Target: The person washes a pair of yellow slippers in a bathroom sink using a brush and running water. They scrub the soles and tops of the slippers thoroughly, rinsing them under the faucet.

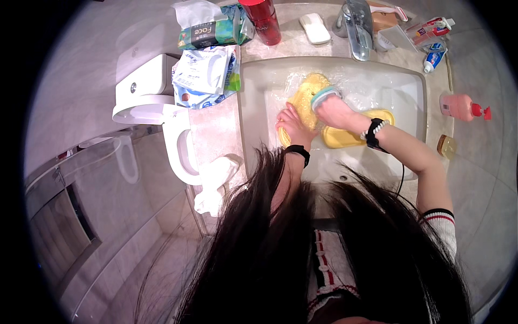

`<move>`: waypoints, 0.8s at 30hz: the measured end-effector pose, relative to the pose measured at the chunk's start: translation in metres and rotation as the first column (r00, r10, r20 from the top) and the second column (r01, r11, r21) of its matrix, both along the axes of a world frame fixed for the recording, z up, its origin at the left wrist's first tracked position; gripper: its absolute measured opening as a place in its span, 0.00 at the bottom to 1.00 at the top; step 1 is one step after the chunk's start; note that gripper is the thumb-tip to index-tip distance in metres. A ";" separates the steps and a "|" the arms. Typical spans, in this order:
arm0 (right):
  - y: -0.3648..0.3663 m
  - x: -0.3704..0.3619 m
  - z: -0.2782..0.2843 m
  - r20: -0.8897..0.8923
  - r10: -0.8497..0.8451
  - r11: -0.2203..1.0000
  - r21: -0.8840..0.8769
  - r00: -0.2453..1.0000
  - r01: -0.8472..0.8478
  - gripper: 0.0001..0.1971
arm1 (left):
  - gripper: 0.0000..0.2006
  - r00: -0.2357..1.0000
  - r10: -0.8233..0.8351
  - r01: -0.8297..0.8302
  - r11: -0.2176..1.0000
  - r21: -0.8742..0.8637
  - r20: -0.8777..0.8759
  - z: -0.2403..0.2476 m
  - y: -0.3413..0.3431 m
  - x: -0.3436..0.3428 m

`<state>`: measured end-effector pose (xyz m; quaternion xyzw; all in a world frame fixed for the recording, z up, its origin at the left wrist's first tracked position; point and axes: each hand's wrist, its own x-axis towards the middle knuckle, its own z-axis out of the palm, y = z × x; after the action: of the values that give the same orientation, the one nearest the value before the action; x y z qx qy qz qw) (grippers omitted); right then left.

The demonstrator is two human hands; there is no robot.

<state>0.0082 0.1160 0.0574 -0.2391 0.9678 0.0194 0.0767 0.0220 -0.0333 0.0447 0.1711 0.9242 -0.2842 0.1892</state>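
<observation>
A yellow slipper (306, 108) lies slantwise in the white sink (414, 102), its sole side wet and shiny. My left hand (295, 127) grips it near its lower end, fingers spread over the edge. Over its upper part, my right hand (335, 112) is closed around a pale blue and white scrub brush (324, 96), whose bristle side faces the slipper. Beneath my right wrist rests a second yellow slipper (337, 139), partly hidden by the forearm. Water pools and splashes around both slippers.
Behind the sink stand a tissue pack (208, 33), a red can (262, 24), a white bar-shaped item (315, 29) and the faucet (360, 32). A pink pump bottle (458, 107) and small jar (447, 146) sit at right. Left are wipes packs (202, 75), a toilet (181, 143) and white cloth (216, 183).
</observation>
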 end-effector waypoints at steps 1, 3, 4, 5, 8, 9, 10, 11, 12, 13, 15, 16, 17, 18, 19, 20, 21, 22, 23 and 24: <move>-0.001 0.002 0.002 -0.050 0.055 0.998 -0.007 0.997 -0.055 0.05 | 0.65 1.000 -0.006 0.006 1.000 0.001 -0.001 -0.001 0.001 -0.001; 0.016 -0.015 -0.004 -0.019 -0.150 0.981 -0.128 0.989 0.146 0.05 | 0.65 1.000 0.009 -0.009 1.000 0.004 0.016 0.002 0.000 -0.001; 0.023 -0.021 -0.009 0.005 -0.243 0.953 -0.185 0.970 0.240 0.05 | 0.65 1.000 0.021 -0.021 1.000 0.006 0.023 0.003 0.000 -0.002; 0.018 -0.018 -0.010 0.015 -0.209 0.968 -0.136 0.978 0.210 0.05 | 0.65 1.000 0.019 -0.019 1.000 0.014 0.009 0.000 0.000 -0.001; -0.001 -0.007 -0.009 0.041 -0.067 0.998 -0.009 0.997 0.067 0.06 | 0.65 1.000 0.020 -0.020 1.000 0.024 0.008 -0.004 -0.001 0.000; -0.002 -0.006 -0.002 0.044 0.009 1.000 0.019 0.999 -0.010 0.07 | 0.65 0.999 0.024 -0.024 1.000 0.018 0.034 -0.003 0.000 -0.002; -0.002 -0.007 0.003 0.049 0.085 0.995 0.047 0.995 -0.088 0.07 | 0.65 0.998 0.028 -0.029 1.000 0.011 0.061 -0.001 0.001 -0.004; 0.001 -0.011 0.001 0.051 -0.013 1.000 -0.012 0.999 0.013 0.06 | 0.64 0.997 0.026 -0.027 1.000 0.004 0.067 0.003 0.001 -0.004; 0.010 -0.021 -0.001 0.058 -0.105 0.992 -0.067 0.993 0.108 0.06 | 0.64 0.997 0.030 -0.030 1.000 0.000 0.074 0.005 0.003 -0.004; 0.015 -0.026 -0.005 0.070 -0.195 0.972 -0.121 0.978 0.202 0.06 | 0.64 0.996 0.034 -0.034 0.999 -0.003 0.080 0.008 0.003 -0.004; -0.003 -0.014 -0.009 0.027 -0.068 0.997 0.030 0.997 0.068 0.07 | 0.64 0.999 0.020 -0.020 1.000 -0.003 0.046 0.006 0.001 -0.005; -0.014 -0.003 -0.007 0.004 0.030 0.995 0.092 1.000 -0.031 0.07 | 0.63 0.999 0.013 -0.012 1.000 -0.006 0.037 0.003 -0.001 0.000; -0.018 0.000 -0.004 -0.027 0.127 0.980 0.160 0.991 -0.122 0.07 | 0.63 0.999 0.002 -0.001 1.000 -0.017 0.041 0.004 0.000 -0.001; -0.014 -0.002 -0.011 -0.006 0.183 0.966 0.187 0.983 -0.179 0.07 | 0.63 0.999 -0.009 0.010 1.000 -0.029 0.046 0.004 0.002 -0.002; -0.003 -0.011 -0.012 0.003 0.088 0.992 0.093 0.996 -0.088 0.07 | 0.64 0.999 -0.019 0.022 0.999 -0.041 0.051 0.005 0.004 -0.003; 0.009 -0.023 -0.009 0.023 0.001 1.000 -0.002 1.000 -0.001 0.06 | 0.64 0.999 -0.005 0.007 0.999 -0.037 0.046 0.004 0.003 -0.002; 0.014 -0.030 -0.008 0.051 -0.084 0.992 -0.095 0.995 0.089 0.06 | 0.64 0.999 0.009 -0.007 0.999 -0.031 0.040 0.003 0.002 -0.002; 0.012 -0.031 -0.009 0.030 -0.097 0.987 -0.126 0.995 0.100 0.07 | 0.64 0.999 0.023 -0.022 0.999 -0.026 0.035 0.001 0.001 -0.002; 0.007 -0.029 -0.011 0.021 -0.085 0.992 -0.091 0.996 0.086 0.07 | 0.64 0.999 0.023 -0.023 1.000 -0.019 0.029 0.001 0.001 -0.003; -0.002 -0.021 -0.011 0.016 -0.073 0.996 -0.052 0.997 0.074 0.07 | 0.64 0.999 0.023 -0.023 1.000 -0.008 0.027 0.000 0.001 -0.003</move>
<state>-0.0130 0.1140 0.0464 -0.2055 0.9755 -0.0108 0.0779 0.0193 -0.0321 0.0450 0.1636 0.9224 -0.2832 0.2054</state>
